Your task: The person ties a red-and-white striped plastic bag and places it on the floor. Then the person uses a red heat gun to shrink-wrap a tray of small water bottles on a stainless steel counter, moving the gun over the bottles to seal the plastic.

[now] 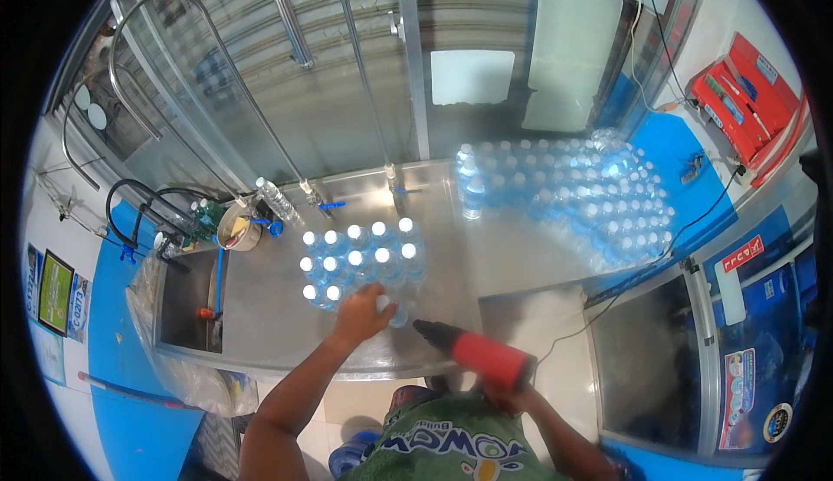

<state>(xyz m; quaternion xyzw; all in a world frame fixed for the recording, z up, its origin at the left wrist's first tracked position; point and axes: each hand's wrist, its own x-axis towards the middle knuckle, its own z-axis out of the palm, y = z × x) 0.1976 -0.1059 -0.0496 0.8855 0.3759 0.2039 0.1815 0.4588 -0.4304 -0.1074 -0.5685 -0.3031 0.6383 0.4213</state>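
Observation:
My left hand (358, 314) is closed round the top of a clear plastic water bottle (398, 314) at the near right corner of a group of bottles. In my right hand (508, 397) is a red hair dryer (490, 358) with a black tapered nozzle. Its tip points left, close beside the held bottle and apart from it. Just beyond my left hand, several white-capped bottles (356, 260) stand upright in rows on the steel counter (347, 351). My right fingers are partly hidden under the dryer.
A large block of capped bottles (564, 186) stands at the back right. Taps (312, 195) rise behind the counter; a sink (186, 307) and a small bucket (239, 228) are at left. A dark cord (599, 306) runs to the right, near a red pouch (742, 104).

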